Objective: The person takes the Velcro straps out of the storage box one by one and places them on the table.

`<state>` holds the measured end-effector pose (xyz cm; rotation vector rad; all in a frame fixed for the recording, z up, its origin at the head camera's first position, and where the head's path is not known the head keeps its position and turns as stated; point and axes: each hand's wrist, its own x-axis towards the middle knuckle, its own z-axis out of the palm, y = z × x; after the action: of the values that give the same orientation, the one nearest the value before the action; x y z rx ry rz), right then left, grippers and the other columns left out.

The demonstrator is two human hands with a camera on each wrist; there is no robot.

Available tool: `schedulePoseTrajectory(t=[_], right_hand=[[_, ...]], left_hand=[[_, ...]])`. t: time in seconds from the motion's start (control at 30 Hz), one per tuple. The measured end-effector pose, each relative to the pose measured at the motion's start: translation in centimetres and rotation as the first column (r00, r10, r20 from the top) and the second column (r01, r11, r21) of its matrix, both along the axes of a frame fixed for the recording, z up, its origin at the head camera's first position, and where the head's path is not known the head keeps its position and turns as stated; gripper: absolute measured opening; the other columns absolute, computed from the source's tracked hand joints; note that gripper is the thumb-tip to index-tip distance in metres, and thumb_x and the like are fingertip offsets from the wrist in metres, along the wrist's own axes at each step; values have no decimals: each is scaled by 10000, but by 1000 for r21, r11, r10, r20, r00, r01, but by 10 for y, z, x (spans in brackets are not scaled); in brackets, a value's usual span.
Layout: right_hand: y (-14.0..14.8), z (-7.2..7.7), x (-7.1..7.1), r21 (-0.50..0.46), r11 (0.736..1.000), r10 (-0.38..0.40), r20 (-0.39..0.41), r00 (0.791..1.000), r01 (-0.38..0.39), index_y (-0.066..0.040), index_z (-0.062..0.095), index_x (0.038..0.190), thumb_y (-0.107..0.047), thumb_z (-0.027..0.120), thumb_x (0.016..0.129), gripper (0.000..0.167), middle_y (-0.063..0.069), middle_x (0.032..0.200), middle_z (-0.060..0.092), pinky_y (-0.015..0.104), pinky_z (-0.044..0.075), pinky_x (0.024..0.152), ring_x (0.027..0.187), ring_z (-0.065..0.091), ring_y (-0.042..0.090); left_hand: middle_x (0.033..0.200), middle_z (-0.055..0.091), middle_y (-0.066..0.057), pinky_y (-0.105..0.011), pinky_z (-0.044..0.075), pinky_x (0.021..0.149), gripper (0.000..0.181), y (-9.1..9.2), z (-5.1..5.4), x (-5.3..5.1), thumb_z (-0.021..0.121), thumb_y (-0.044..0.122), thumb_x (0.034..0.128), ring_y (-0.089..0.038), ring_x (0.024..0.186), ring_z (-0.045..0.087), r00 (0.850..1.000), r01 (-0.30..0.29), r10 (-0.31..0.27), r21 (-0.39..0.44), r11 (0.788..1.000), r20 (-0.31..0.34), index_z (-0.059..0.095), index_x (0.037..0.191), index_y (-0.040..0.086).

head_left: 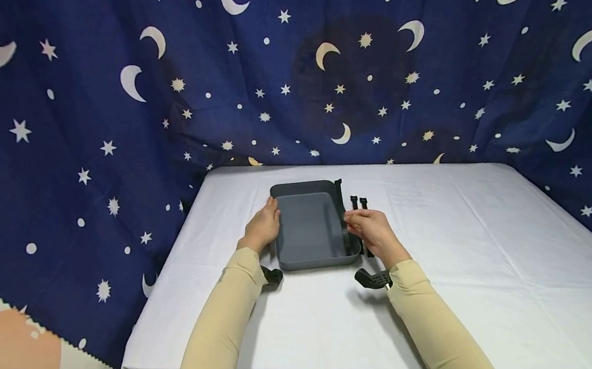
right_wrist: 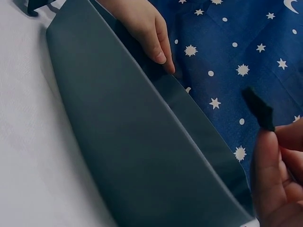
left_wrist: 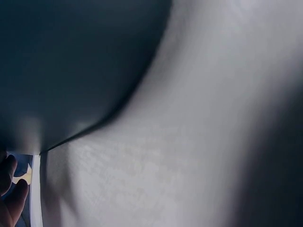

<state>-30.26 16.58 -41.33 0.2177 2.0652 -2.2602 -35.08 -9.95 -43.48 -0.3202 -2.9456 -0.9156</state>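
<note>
A grey rectangular tray with rounded corners stands on the table. My left hand holds its left wall; in the right wrist view the left hand's thumb lies over the inner side of that wall. At the tray's right side my right hand pinches a black strap between thumb and fingertips. This strap runs lengthwise along the right wall, and one end sticks up past the fingertips in the right wrist view. The left wrist view shows mostly the tray's outer wall, close and blurred.
Two more black straps lie side by side on the white tablecloth, just right of the tray and partly behind the right hand. A dark blue curtain with moons and stars hangs behind the table. Black wrist mounts sit under both wrists.
</note>
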Motion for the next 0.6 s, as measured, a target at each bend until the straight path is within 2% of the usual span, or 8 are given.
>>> schedulePoseTrajectory(t=[0.33,0.6], right_hand=[[8,-2,0,-1,1000,12,-4,1000,-12,152,568,1272,17,579,966,334,-29,895,675,116,571,689,714,631,5],[12,-4,2,-37,999,12,-17,1000,-13,78,652,1108,41,577,960,170,-39,836,677,114,570,681,697,629,2]], left_hand=[[1669,220,-113,-419,261,1262,503,0,0,1,348,227,1104,-256,1536,256,1000,0,0,-2,1000,-12,315,1566,29],[1674,209,-106,-428,269,1258,506,0,1,2,343,236,1107,-255,1536,257,1000,-4,4,-4,1000,4,308,1570,37]])
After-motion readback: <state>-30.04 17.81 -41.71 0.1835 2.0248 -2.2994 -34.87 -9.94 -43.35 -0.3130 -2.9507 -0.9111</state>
